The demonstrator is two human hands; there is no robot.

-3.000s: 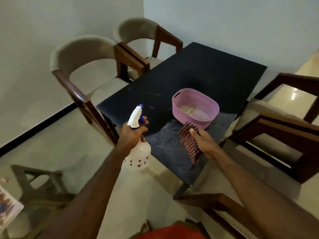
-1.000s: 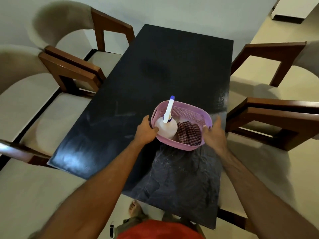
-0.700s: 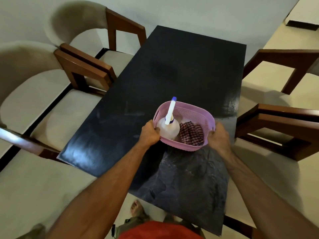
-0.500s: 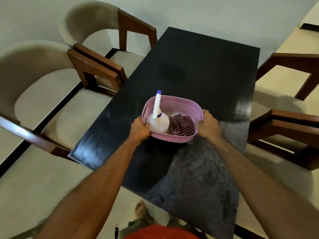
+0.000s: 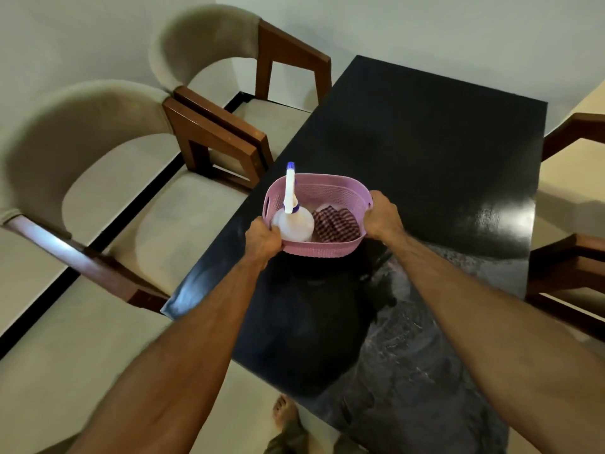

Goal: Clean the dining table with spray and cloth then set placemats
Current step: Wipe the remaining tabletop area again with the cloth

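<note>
Both hands, left [image 5: 263, 239] and right [image 5: 382, 217], grip the pink basket's [image 5: 322, 250] rims over the table [image 5: 425, 132].

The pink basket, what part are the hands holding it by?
Both hands grip the pink basket by its rim: left hand at the near-left corner, right hand at the right end.
</note>
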